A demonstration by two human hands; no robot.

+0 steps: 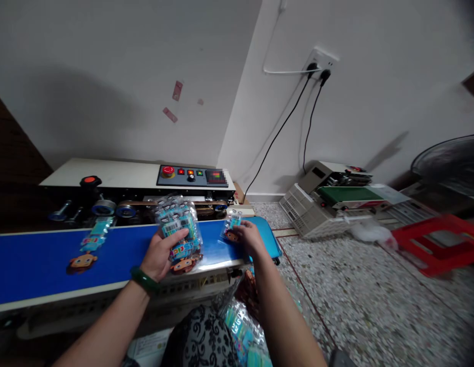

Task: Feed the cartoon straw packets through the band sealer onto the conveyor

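My left hand (160, 252) grips a stack of clear printed plastic packets (183, 234) with a barcode and a cartoon face, held above the blue conveyor belt (122, 250). At the belt's right end my right hand (250, 237) pinches a single packet (231, 229) of the same kind, its upper part toward the sealing machine. Another packet, the loose one (89, 244), lies on the belt to the left, its top edge at the rollers of the band sealing machine (118, 176). My right fingertips are partly hidden behind the hand.
More packets in a clear bag (240, 321) sit below the belt, by my lap. At right stand a second small sealer with a green belt (347, 196), a white crate (301, 211), a red plastic stool (439, 244) and a fan (451, 163). Black cords (281, 132) hang from a wall socket.
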